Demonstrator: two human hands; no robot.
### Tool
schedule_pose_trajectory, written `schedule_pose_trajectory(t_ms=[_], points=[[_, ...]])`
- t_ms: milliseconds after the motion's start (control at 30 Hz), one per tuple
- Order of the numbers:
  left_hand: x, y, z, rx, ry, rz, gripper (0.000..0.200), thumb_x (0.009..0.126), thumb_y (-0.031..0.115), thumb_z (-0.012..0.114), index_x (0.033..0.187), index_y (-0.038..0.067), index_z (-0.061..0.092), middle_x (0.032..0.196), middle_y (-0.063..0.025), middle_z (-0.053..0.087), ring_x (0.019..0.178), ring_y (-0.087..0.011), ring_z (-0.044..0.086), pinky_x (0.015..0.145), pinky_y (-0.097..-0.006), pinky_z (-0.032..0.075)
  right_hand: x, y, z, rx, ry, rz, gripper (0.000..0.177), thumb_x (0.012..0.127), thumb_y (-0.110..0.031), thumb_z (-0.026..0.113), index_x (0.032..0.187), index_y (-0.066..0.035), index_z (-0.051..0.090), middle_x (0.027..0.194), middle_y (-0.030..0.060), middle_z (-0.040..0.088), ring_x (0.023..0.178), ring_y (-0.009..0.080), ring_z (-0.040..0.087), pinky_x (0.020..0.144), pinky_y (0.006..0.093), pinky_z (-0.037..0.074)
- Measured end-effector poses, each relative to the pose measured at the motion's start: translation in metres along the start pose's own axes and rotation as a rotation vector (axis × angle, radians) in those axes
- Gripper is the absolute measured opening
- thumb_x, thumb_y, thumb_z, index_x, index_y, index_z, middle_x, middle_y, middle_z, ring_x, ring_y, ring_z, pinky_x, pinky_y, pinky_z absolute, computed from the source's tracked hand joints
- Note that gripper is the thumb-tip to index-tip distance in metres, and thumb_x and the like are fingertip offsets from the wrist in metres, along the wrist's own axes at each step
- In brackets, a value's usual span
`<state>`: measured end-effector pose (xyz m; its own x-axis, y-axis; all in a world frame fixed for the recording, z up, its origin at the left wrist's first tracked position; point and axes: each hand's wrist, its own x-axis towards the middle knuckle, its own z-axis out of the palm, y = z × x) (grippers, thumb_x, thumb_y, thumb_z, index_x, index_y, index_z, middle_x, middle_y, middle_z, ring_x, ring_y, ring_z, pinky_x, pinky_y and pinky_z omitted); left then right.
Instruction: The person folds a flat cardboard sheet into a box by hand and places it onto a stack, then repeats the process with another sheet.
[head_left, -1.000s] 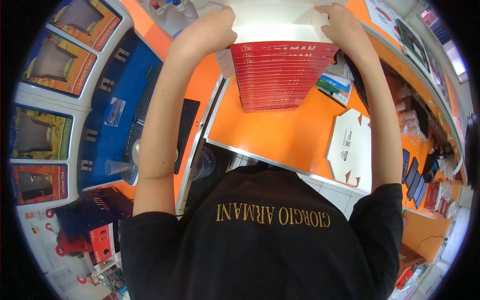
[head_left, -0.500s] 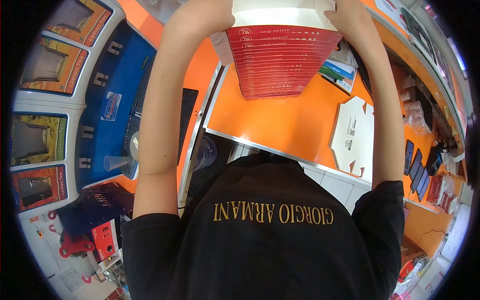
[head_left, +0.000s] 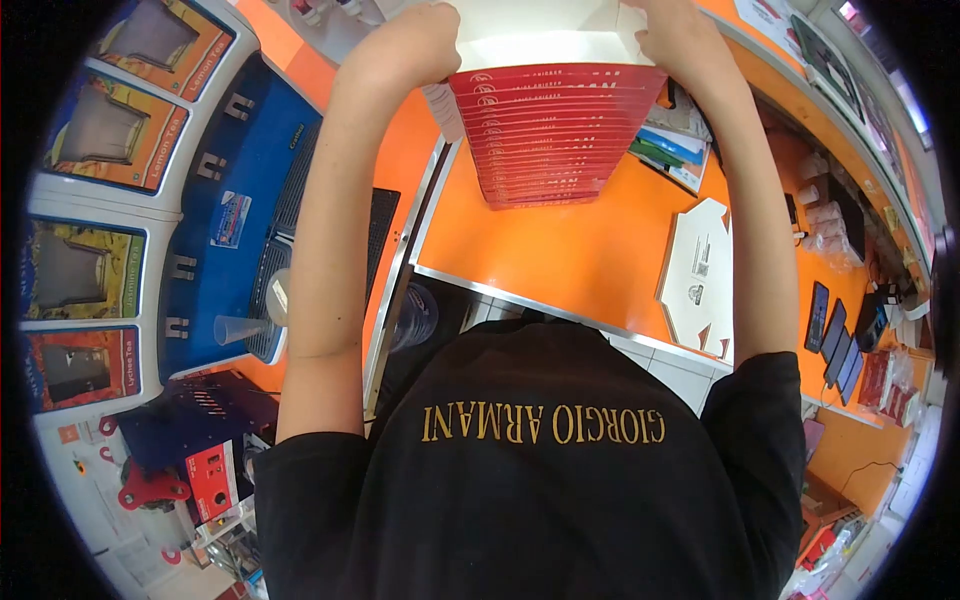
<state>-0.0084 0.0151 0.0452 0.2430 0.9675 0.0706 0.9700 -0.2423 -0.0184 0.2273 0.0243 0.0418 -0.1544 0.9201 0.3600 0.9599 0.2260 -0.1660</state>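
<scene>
A tall stack of nested red cardboard food boxes (head_left: 560,135) stands on the orange counter in front of me. The uppermost box (head_left: 550,48) is open at the top, with a white inside. My left hand (head_left: 425,45) is closed on its left side, fingers curled over the edge. At the opposite side, my right hand (head_left: 675,38) grips the same box near its right corner, partly cut off by the frame's top. To the right, partly behind my right forearm, lies a flat white box blank (head_left: 695,275) with printing on it.
On the left stand drink dispensers (head_left: 90,260) with tea labels, a blue tray (head_left: 215,220) and a clear plastic cup (head_left: 240,329). Papers (head_left: 675,145) lie beyond the stack. Several phones (head_left: 835,345) rest at the right. The counter (head_left: 560,270) has a metal front edge.
The view has shifted slightly, so the stack and both hands appear a little lower and further left. Both hands keep hold of the top box.
</scene>
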Motion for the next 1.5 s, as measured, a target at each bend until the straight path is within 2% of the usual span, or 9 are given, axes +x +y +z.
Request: schedule_pose_trajectory(t_ms=[267, 400, 600, 767, 967, 1100, 1233, 1333, 1500], points=[[0.009, -0.019, 0.014, -0.14, 0.04, 0.041, 0.043, 0.083, 0.019, 0.058, 0.118, -0.004, 0.05, 0.112, -0.0229, 0.057, 0.093, -0.0336, 0.062, 0.075, -0.0386, 0.052, 0.01, 0.006, -0.01, -0.236, -0.206, -0.155, 0.033, 0.08, -0.014, 0.053, 0.111, -0.006, 0.061, 0.116, 0.019, 0.056, 0.111, 0.0287, 0.053, 0.089, 0.0388, 0.046], [-0.015, -0.019, 0.017, -0.389, 0.47, 0.287, 0.042, 0.084, 0.031, 0.062, 0.112, -0.001, 0.055, 0.114, -0.0166, 0.056, 0.112, -0.031, 0.052, 0.084, -0.0416, 0.049, -0.003, 0.029, 0.017, 0.325, 0.377, -0.387, 0.021, 0.079, -0.017, 0.063, 0.092, -0.002, 0.064, 0.091, 0.0171, 0.062, 0.09, 0.0335, 0.059, 0.085, 0.0388, 0.046], [-0.042, -0.001, 0.027, -0.154, 0.407, 0.605, 0.036, 0.079, 0.034, 0.066, 0.098, 0.004, 0.058, 0.115, -0.0137, 0.057, 0.112, -0.0283, 0.051, 0.091, -0.0391, 0.044, -0.045, 0.028, 0.026, 0.136, 0.363, -0.696, 0.029, 0.078, -0.033, 0.067, 0.082, -0.005, 0.058, 0.082, 0.0114, 0.06, 0.083, 0.0277, 0.058, 0.093, 0.0396, 0.042], [-0.042, 0.001, 0.033, -0.153, 0.367, 0.503, 0.034, 0.077, 0.029, 0.068, 0.094, 0.002, 0.057, 0.112, -0.0137, 0.058, 0.108, -0.0282, 0.052, 0.093, -0.0396, 0.042, -0.045, 0.029, 0.041, 0.205, 0.426, -0.661, 0.034, 0.075, -0.035, 0.069, 0.083, -0.006, 0.056, 0.078, 0.0089, 0.059, 0.079, 0.0274, 0.057, 0.098, 0.043, 0.039], [-0.053, 0.013, 0.037, -0.037, 0.547, 0.536, 0.043, 0.074, 0.028, 0.071, 0.107, 0.007, 0.053, 0.117, -0.0112, 0.053, 0.117, -0.0288, 0.045, 0.098, -0.0449, 0.036, -0.057, 0.033, 0.032, 0.194, 0.395, -0.654, 0.041, 0.076, -0.033, 0.068, 0.103, -0.005, 0.056, 0.101, 0.0142, 0.058, 0.099, 0.0306, 0.053, 0.1, 0.0435, 0.035], [-0.088, 0.051, 0.078, -0.485, 0.902, 0.509, 0.043, 0.076, 0.016, 0.068, 0.113, 0.007, 0.05, 0.114, -0.0123, 0.051, 0.11, -0.0328, 0.047, 0.097, -0.0423, 0.036, -0.111, 0.075, 0.046, 0.38, 0.569, -0.215, 0.047, 0.083, -0.022, 0.061, 0.124, -0.003, 0.046, 0.124, 0.018, 0.047, 0.115, 0.0337, 0.044, 0.099, 0.0408, 0.033], [-0.12, 0.122, 0.169, -0.957, 0.253, 0.321, 0.037, 0.085, 0.019, 0.058, 0.115, 0.001, 0.046, 0.118, -0.0164, 0.045, 0.111, -0.033, 0.046, 0.097, -0.0409, 0.035, -0.216, 0.203, 0.126, 0.144, 0.336, 0.416, 0.059, 0.085, -0.027, 0.059, 0.129, 0.005, 0.036, 0.13, 0.026, 0.04, 0.124, 0.0394, 0.033, 0.104, 0.0448, 0.026], [-0.131, 0.172, 0.227, -1.175, -0.036, 0.221, 0.041, 0.09, 0.026, 0.052, 0.118, -0.002, 0.043, 0.121, -0.0198, 0.043, 0.114, -0.0355, 0.044, 0.098, -0.0399, 0.035, -0.301, 0.283, 0.134, -0.169, -0.393, 1.031, 0.097, 0.075, -0.062, 0.056, 0.14, 0.002, 0.021, 0.145, 0.0237, 0.018, 0.135, 0.0378, 0.016, 0.104, 0.0553, 0.025], [-0.139, 0.237, 0.267, -1.131, -0.349, 0.163, 0.062, 0.091, 0.035, 0.05, 0.131, -0.007, 0.03, 0.125, -0.0275, 0.039, 0.118, -0.0372, 0.042, 0.099, -0.0399, 0.035, -0.363, 0.331, 0.122, -0.173, -0.253, 0.97, 0.1, 0.07, -0.059, 0.064, 0.136, 0.004, 0.024, 0.139, 0.0258, 0.028, 0.128, 0.0401, 0.03, 0.1, 0.0523, 0.033]])
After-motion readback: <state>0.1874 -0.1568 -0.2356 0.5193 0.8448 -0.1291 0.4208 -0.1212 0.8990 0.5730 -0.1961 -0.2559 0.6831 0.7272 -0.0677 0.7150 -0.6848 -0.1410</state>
